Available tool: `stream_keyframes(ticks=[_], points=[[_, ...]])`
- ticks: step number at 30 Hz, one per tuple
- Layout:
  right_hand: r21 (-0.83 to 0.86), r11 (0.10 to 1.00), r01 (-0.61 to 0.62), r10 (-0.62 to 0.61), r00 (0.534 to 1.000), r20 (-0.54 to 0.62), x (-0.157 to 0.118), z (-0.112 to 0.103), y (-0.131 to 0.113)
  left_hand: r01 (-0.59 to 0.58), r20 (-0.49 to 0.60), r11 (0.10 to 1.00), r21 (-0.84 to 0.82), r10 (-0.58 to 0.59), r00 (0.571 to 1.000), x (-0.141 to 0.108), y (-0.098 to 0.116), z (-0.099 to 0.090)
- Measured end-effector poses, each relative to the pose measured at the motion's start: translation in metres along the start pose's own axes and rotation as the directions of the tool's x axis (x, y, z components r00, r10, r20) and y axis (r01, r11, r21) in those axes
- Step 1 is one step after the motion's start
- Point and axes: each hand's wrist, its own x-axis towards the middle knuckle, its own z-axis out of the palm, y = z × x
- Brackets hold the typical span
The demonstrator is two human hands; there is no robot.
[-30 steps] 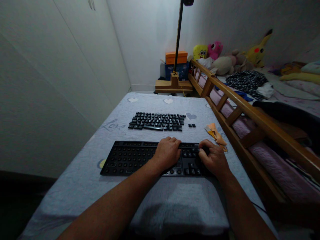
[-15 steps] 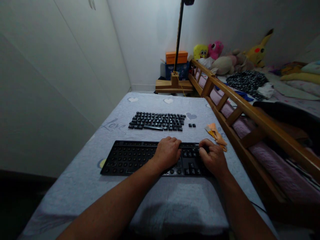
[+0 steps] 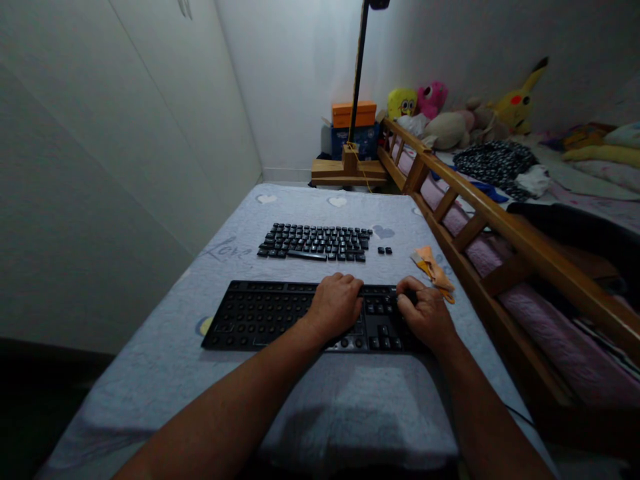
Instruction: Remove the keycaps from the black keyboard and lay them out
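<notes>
A black keyboard [image 3: 265, 315] lies flat on the cloth-covered table, its left part stripped of keycaps. Keys still sit in its arrow and navigation cluster [image 3: 383, 333]. My left hand [image 3: 336, 303] presses on the middle of the keyboard, fingers together and bent toward its far edge. Over the right end, my right hand [image 3: 425, 310] is closed, thumb and forefinger pinched beside the upper navigation keys; whatever is between them is too small to make out. Beyond the keyboard, loose black keycaps [image 3: 315, 243] lie in rows, with two separate keycaps [image 3: 385, 251] to their right.
A crumpled orange cloth [image 3: 437, 270] with a yellow-handled item lies right of the keycaps. A wooden bed rail [image 3: 470, 207] borders the table's right side. Behind the table stands a wooden stand base [image 3: 349, 172] with a black pole. White cabinet doors [image 3: 150, 167] rise on the left.
My right hand has shifted very slightly, its pinched fingers turning a little at the navigation keys. My left hand stays on the keyboard.
</notes>
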Motion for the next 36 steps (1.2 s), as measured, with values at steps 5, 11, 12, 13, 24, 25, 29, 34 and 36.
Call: stream_keyframes(ticks=[5,11,12,13,24,25,29,34,36], points=[[-0.025,0.999,0.025,-0.023,0.997,0.078,-0.002,-0.003,0.003,0.001,0.002,1.0,-0.005,-0.001,1.0,0.0,-0.001,0.001],[-0.021,0.997,0.072,-0.069,0.99,0.121,-0.003,-0.007,0.007,0.0,-0.008,1.0,0.003,0.0,1.0,0.0,-0.002,0.003],[-0.014,0.997,0.08,-0.078,0.99,0.122,-0.003,-0.008,0.008,-0.002,-0.009,1.0,0.004,0.002,1.0,-0.001,-0.002,0.003],[-0.004,0.996,0.086,-0.085,0.988,0.125,-0.003,-0.008,0.009,-0.005,-0.01,1.0,0.004,0.005,1.0,-0.001,-0.002,0.003],[0.05,0.999,0.019,-0.025,0.99,0.137,-0.004,-0.008,0.012,-0.001,-0.002,1.0,0.006,0.001,1.0,-0.001,-0.002,0.001],[0.054,0.998,0.016,-0.023,0.991,0.131,-0.004,-0.008,0.012,0.002,0.002,1.0,0.008,-0.002,1.0,-0.001,-0.002,0.001],[0.056,0.998,0.005,-0.012,0.992,0.128,-0.003,-0.009,0.013,0.003,-0.001,1.0,0.012,-0.003,1.0,0.0,-0.001,0.002],[0.047,0.999,-0.021,0.014,0.989,0.147,-0.003,-0.008,0.015,0.002,-0.003,1.0,0.008,-0.002,1.0,0.0,-0.001,0.002],[0.042,0.999,-0.028,0.022,0.99,0.14,-0.003,-0.008,0.014,0.001,0.003,1.0,0.002,-0.001,1.0,0.0,-0.001,0.002]])
